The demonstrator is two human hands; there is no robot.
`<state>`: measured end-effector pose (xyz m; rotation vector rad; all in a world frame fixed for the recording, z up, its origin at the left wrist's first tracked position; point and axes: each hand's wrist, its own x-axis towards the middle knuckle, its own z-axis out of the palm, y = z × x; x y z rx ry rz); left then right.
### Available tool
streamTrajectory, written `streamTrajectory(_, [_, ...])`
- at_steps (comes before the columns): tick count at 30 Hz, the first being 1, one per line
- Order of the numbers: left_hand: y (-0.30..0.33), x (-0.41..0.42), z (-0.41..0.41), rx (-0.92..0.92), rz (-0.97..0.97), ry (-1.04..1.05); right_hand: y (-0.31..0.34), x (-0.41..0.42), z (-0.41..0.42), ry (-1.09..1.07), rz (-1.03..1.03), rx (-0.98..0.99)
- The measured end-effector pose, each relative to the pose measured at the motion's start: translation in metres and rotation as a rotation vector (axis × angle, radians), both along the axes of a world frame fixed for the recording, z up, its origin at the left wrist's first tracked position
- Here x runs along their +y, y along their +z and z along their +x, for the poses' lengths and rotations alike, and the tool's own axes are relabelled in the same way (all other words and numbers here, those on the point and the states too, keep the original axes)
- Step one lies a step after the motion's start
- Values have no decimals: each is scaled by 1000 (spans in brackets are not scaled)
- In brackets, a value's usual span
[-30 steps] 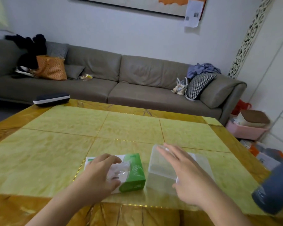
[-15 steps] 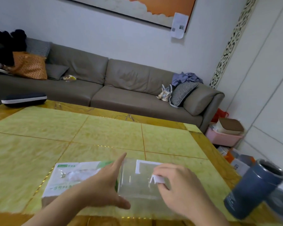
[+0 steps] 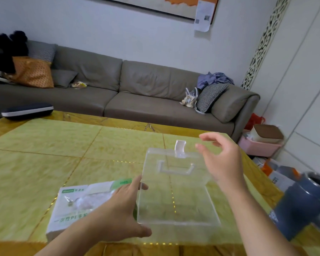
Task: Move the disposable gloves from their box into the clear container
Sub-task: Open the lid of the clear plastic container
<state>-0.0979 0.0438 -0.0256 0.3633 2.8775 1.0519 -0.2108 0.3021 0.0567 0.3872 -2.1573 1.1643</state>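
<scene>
right hand [image 3: 224, 163] lifted off clear container [image 3: 175, 191], fingers spread; left hand [image 3: 118, 207] fingers grip its side.

1. A long grey-brown leather sofa [image 3: 137, 89] stands against a pale wall [image 3: 100, 24].
2. A framed painting [image 3: 174, 6] hangs above it.
3. A carved white lattice panel [image 3: 262, 43] runs up the right side.
4. The desk [image 3: 63, 145] has yellow-green marble tiles.
</scene>
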Motion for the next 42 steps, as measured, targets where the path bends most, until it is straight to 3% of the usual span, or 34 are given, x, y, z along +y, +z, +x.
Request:
streamTrajectory(2, [-1,0,-1,-8,3,10,-13,8,6,-76,-44,-21])
streamTrajectory(4, [-1,0,-1,-12,12,22,-27,13,11,-80,-155,-172])
streamTrajectory(8, [2,3,0,-21,20,41,-49,27,10,285,-549,-499])
streamTrajectory(10, [3,3,2,-18,23,45,-53,32,11,425,-617,-611])
streamTrajectory(15, [6,4,4,-30,19,34,-56,31,8,295,-719,-637])
streamTrajectory(21, [7,4,5,-66,10,43,-84,19,2,61,-472,-893])
streamTrajectory(30, [22,-2,10,9,-66,42,-87,19,5,0,-264,-945])
streamTrajectory(35, [51,-51,24,52,20,175,-65,16,19,-178,-68,-788])
streamTrajectory(38, [50,-86,27,144,-145,312,-47,1,33,-296,144,-634])
streamTrajectory(42, [34,-104,36,61,-282,373,-33,-36,56,-306,512,-493])
